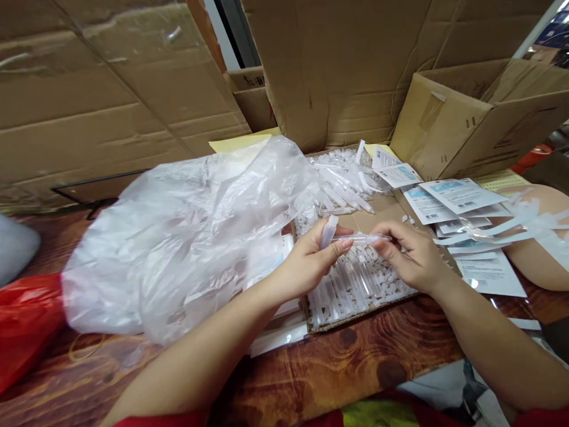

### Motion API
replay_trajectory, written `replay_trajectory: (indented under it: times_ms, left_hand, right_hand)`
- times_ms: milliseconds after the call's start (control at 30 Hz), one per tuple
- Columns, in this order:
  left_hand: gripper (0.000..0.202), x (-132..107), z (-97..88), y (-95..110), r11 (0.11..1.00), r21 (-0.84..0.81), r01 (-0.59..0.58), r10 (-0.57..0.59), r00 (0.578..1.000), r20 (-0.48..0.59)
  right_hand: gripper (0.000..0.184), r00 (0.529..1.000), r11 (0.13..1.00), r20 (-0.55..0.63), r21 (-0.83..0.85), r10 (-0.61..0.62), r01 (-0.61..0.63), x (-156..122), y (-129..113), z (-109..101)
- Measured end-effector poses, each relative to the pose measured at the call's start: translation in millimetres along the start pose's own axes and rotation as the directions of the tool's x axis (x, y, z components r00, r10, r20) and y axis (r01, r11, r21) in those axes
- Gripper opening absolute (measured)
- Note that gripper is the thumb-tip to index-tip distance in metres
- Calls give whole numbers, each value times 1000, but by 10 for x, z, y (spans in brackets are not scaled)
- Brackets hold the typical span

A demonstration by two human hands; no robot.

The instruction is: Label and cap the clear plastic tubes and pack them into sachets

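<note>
Between my two hands a clear plastic tube (pixel 362 239) lies level above a shallow cardboard tray (pixel 386 214). My left hand (pixel 313 255) is closed on the tube's left end and also has a frosted white plastic strip (pixel 329 231) tucked in it, pointing up. At the tube's right end, the fingers of my right hand (pixel 411 252) pinch its tip. Below them in the tray are a row of clear tubes (pixel 347 284) and many small white plastic pieces (pixel 393 276). More tubes (pixel 342 184) are heaped at the tray's back.
A large crumpled clear plastic bag (pixel 186 231) covers the table's left. Printed white cards (pixel 462 196) are piled at the right, beside translucent strips (pixel 533 222). An open cardboard box (pixel 457 124) stands behind them. A red bag (pixel 31 320) lies far left on the wooden table (pixel 355 367).
</note>
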State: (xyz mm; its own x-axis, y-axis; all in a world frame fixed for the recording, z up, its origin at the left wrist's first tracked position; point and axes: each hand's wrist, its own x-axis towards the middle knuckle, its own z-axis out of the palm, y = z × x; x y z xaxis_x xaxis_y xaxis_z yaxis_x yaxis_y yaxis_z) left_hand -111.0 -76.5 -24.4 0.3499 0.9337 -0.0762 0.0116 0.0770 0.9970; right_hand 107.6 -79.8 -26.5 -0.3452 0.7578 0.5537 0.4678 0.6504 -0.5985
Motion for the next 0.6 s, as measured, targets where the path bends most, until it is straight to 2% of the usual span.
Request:
replay_trajectory:
  times_ms: [67,167,300,400,467,533,600]
  left_hand:
    - [50,2,20,6,995,-69,72,-70,997,37]
    - [53,5,44,32,982,-136,133,-124,990,72]
    - [53,2,56,102,962,-198,189,-182,982,53]
    - [52,8,60,125,949,-224,223,-217,975,53]
    - [50,11,56,108,942,-231,243,-233,970,71]
    - [44,2,41,77,958,-184,219,-207,975,82]
    - [35,-25,9,52,998,-3,59,-58,997,48]
  right_hand:
    - [20,1000,1000,-10,-19,-6,6,0,-5,1]
    - [29,999,999,18,-35,27,-27,-7,0,-1]
    - [16,999,998,25,-53,-31,32,-24,10,1]
    - [16,998,998,64,-69,10,-5,-34,4,7]
    - [13,999,999,43,-44,-2,4,-33,-6,16]
    - [13,1000,1000,25,17,3,-3,-27,-21,36]
    - [23,987,978,76,149,139,-149,-16,-38,65]
